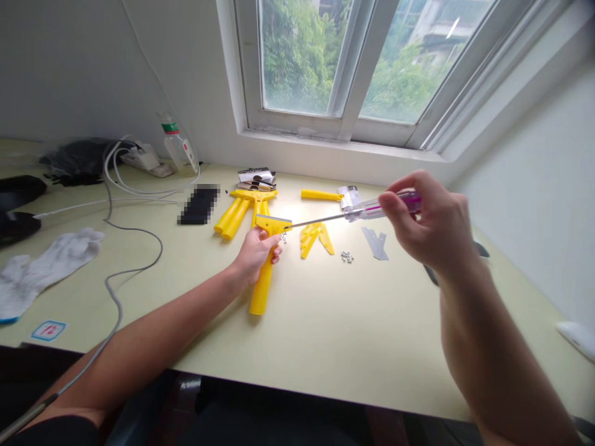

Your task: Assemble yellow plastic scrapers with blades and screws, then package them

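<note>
The left hand (256, 257) grips the yellow scraper (262, 288), head end far; the right hand (426, 224) clasps a screwdriver (369, 209) pointing left at that head, its tip seemingly touching.

A clear bottle (175, 150) stands beside a white power adapter (143, 158), left of the window (302, 62).

Room to pass along the front of the table (362, 353), right of the yellow scraper (263, 285). Farther back, blocked by screwdriver (360, 211), yellow pieces (307, 243), little screws (347, 256), flat gray bits (373, 240).
</note>
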A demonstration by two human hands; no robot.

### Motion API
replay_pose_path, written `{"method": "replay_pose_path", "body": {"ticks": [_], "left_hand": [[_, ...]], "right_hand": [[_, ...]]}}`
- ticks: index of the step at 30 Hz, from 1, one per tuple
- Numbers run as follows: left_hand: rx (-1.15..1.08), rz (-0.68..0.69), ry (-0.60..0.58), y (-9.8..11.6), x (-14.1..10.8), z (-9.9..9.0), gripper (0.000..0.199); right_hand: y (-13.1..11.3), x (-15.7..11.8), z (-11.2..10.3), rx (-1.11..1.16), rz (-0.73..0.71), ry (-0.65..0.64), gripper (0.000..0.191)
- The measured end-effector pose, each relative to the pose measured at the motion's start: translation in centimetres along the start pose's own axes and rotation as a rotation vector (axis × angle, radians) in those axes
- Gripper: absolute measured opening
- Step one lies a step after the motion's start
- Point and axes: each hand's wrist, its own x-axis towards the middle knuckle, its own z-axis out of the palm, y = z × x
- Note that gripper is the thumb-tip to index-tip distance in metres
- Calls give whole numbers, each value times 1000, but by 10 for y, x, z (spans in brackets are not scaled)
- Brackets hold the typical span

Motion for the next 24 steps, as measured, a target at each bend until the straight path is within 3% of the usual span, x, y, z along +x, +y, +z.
{"method": "replay_pose_path", "body": {"ticks": [3,6,9,14,17,21,24], "left_hand": [[-5,-1,-4,0,0,0,30],[3,-1,-4,0,0,0,30],[2,13,7,0,1,0,29],[-4,6,-4,0,0,0,30],[6,-3,0,0,-1,0,29],[16,8,-7,-1,1,-1,27],[12,20,4,-1,1,-1,29]], "right_hand": [[-1,-1,-1,59,-15,-69,28],[1,-1,-3,50,42,-50,25],[4,0,-3,185,44,-193,38],[4,1,4,93,79,-16,33],[4,1,5,152,40,-95,35],[6,1,3,104,71,-38,30],[2,1,2,196,22,-146,33]]}}
